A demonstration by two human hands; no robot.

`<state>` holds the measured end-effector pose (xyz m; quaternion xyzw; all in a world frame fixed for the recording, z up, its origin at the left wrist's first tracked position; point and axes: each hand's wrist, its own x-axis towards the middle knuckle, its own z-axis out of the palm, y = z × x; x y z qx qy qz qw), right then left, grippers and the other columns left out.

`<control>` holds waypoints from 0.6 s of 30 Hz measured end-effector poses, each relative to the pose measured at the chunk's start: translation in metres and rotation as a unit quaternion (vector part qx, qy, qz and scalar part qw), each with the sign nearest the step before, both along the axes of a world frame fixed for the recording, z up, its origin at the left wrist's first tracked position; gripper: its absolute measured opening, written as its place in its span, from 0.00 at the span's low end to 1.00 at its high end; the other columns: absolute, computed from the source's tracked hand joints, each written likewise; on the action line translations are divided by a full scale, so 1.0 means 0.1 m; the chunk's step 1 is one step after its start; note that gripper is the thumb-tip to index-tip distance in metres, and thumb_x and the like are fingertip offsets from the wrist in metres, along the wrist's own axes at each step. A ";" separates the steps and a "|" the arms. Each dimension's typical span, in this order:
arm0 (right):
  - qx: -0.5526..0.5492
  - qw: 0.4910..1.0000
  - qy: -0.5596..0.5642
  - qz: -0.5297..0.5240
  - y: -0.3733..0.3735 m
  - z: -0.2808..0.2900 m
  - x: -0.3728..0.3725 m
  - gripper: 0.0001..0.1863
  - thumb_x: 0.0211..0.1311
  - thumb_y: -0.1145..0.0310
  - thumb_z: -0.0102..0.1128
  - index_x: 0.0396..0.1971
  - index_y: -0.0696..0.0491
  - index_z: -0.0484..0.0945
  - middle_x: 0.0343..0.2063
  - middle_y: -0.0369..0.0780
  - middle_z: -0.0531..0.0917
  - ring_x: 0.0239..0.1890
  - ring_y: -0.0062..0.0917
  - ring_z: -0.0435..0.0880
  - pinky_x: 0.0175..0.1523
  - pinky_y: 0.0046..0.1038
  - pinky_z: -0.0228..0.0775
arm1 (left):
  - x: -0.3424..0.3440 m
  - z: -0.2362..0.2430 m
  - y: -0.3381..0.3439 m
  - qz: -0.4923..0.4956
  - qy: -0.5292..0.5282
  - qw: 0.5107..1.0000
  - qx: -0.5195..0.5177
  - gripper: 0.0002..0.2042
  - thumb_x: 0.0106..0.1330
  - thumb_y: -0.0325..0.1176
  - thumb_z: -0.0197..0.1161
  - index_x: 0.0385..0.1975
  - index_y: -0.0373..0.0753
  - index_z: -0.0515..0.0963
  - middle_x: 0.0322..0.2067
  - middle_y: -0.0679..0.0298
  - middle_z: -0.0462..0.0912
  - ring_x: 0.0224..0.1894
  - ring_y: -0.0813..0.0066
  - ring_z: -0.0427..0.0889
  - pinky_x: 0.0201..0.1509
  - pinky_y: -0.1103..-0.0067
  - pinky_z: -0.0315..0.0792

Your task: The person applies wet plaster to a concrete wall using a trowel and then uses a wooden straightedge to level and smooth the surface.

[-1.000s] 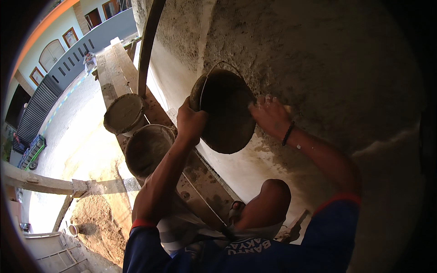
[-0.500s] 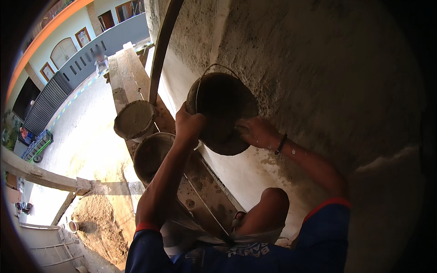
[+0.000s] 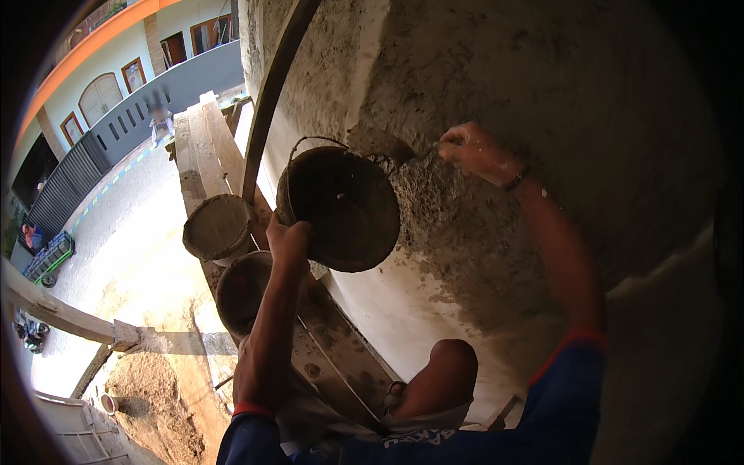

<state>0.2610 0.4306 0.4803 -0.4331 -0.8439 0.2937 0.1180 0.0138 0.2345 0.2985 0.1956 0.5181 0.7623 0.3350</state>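
Observation:
My left hand [image 3: 287,245] grips the left side of a dark mortar-crusted bucket [image 3: 341,213], tilted with its opening toward me and its wire handle up. My right hand [image 3: 477,153] is closed on the handle of a trowel [image 3: 381,144], whose blade is against or very near the rough plastered wall [image 3: 504,232], just above the bucket. On the plank scaffold [image 3: 204,147] to the left stand a bucket [image 3: 216,222] full of grey mortar and, nearer me, a dark bucket [image 3: 235,300], partly behind my left arm.
A dark upright post [image 3: 268,101] stands beside the planks. Below are a sand pile [image 3: 147,387] and a timber beam [image 3: 62,304]. Across the paving are a person [image 3: 161,124], a grey fence [image 3: 194,74], a green cart [image 3: 50,260] and another person [image 3: 31,236].
My right hand has risen out of the bucket's mouth, with the trowel now visible at the wall above it. My left hand and the bucket have shifted down and left.

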 end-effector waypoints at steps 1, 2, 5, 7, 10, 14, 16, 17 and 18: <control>0.170 0.985 0.007 -0.006 0.41 0.11 0.16 0.16 0.57 0.64 0.62 0.38 0.62 0.78 0.24 0.39 0.79 0.26 0.21 0.75 0.33 0.30 0.70 | 0.09 -0.04 0.07 -0.014 -0.004 1.000 0.013 0.21 0.47 0.18 0.55 0.46 0.25 0.73 0.35 0.56 0.81 0.32 0.68 0.82 0.38 0.76 0.77; 0.334 0.942 0.021 -0.002 0.73 0.26 0.29 0.14 0.58 0.64 0.61 0.33 0.62 0.78 0.20 0.40 0.76 0.21 0.23 0.72 0.30 0.35 0.69 | 0.13 -0.05 0.11 -0.017 -0.010 1.000 0.020 0.21 0.47 0.18 0.55 0.46 0.25 0.73 0.35 0.56 0.81 0.32 0.68 0.82 0.38 0.76 0.77; 0.412 0.903 0.114 -0.031 0.69 0.88 0.37 0.13 0.57 0.66 0.61 0.32 0.62 0.77 0.23 0.41 0.77 0.25 0.26 0.73 0.34 0.35 0.69 | 0.11 -0.12 0.04 -0.006 -0.004 1.000 -0.016 0.21 0.47 0.18 0.54 0.46 0.26 0.73 0.35 0.55 0.81 0.34 0.67 0.82 0.40 0.75 0.77; 0.416 0.904 0.087 -0.047 0.44 0.91 0.37 0.13 0.55 0.66 0.62 0.34 0.62 0.78 0.26 0.43 0.79 0.28 0.28 0.77 0.37 0.35 0.71 | 0.10 -0.12 0.00 0.003 0.032 0.998 -0.056 0.22 0.47 0.19 0.53 0.46 0.26 0.73 0.36 0.55 0.81 0.35 0.66 0.82 0.42 0.75 0.77; 0.325 0.945 -0.016 0.018 -0.13 0.57 0.33 0.18 0.54 0.66 0.63 0.43 0.58 0.78 0.37 0.46 0.83 0.41 0.35 0.83 0.47 0.35 0.73 | 0.10 -0.18 0.00 -0.026 0.053 0.997 -0.040 0.22 0.47 0.19 0.53 0.47 0.28 0.74 0.36 0.54 0.82 0.37 0.66 0.83 0.43 0.74 0.77; 0.320 0.919 -0.162 0.162 -0.65 -0.36 0.24 0.15 0.57 0.68 0.58 0.44 0.54 0.79 0.36 0.45 0.83 0.42 0.40 0.83 0.48 0.39 0.74 | 0.23 -0.17 0.02 -0.041 0.104 0.990 -0.091 0.23 0.47 0.20 0.54 0.48 0.30 0.74 0.37 0.52 0.83 0.38 0.63 0.84 0.45 0.73 0.76; 0.356 0.898 -0.215 0.142 -0.80 -0.79 0.15 0.13 0.57 0.69 0.56 0.42 0.54 0.79 0.33 0.45 0.82 0.41 0.40 0.83 0.47 0.41 0.74 | 0.32 -0.14 0.03 -0.046 0.151 0.980 -0.123 0.24 0.47 0.22 0.54 0.49 0.32 0.74 0.38 0.50 0.83 0.40 0.59 0.84 0.47 0.70 0.76; 0.428 0.852 -0.255 0.163 -0.84 -0.95 0.07 0.12 0.57 0.69 0.55 0.41 0.54 0.79 0.31 0.46 0.81 0.39 0.40 0.83 0.43 0.42 0.74 | 0.34 -0.14 0.02 -0.047 0.150 0.978 -0.136 0.24 0.47 0.22 0.54 0.49 0.32 0.74 0.38 0.50 0.83 0.40 0.59 0.84 0.47 0.70 0.76; 0.497 0.795 -0.297 0.182 -0.86 -1.09 0.05 0.11 0.57 0.70 0.54 0.39 0.54 0.80 0.28 0.47 0.80 0.37 0.40 0.83 0.40 0.43 0.74 | 0.39 -0.14 0.04 -0.052 0.158 0.977 -0.133 0.24 0.47 0.22 0.54 0.49 0.32 0.74 0.38 0.49 0.83 0.40 0.58 0.84 0.47 0.69 0.76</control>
